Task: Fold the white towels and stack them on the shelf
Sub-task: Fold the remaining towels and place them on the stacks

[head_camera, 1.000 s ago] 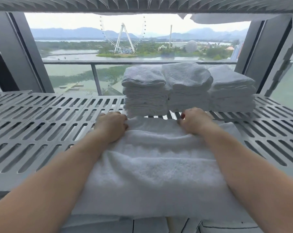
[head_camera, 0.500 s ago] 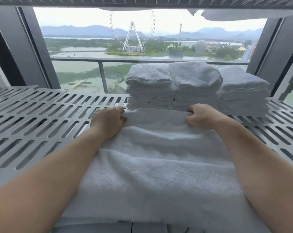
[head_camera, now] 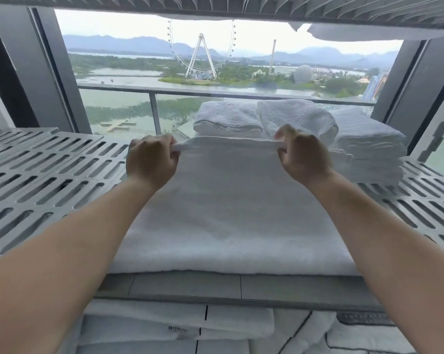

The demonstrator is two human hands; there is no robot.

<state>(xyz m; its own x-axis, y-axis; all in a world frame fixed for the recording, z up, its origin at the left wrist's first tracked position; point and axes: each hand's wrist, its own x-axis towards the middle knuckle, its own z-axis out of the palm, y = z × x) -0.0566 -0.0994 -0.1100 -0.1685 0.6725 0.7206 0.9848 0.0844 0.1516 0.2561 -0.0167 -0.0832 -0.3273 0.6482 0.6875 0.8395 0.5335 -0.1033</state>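
Clenched the left hand (head_camera: 150,162) round the left corner of the white towel (head_camera: 228,213), at its far edge. Pinched the right corner of that same edge in the right hand (head_camera: 302,158), between thumb and curled fingers. Held the edge taut between both hands, raised off the grey slotted shelf (head_camera: 50,175). Had the rest of the towel lying flat across the shelf, with its near edge along the shelf's front lip.

Saw three piles of folded towels at the back of the same shelf, just beyond the raised edge: the left stack (head_camera: 227,117) and middle stack (head_camera: 296,116) touching side by side, the right stack (head_camera: 369,139) just beside them. Could not tell whether the raised edge touched them.

Made out more folded linen (head_camera: 177,325) on the level beneath, one piece with a small dark label too blurred to read. Noted an upper shelf (head_camera: 216,3) overhead, and a white cloth (head_camera: 369,31) hanging at its right. Looked through the window past a balcony railing (head_camera: 154,108) to water, green banks and a Ferris wheel (head_camera: 201,47).
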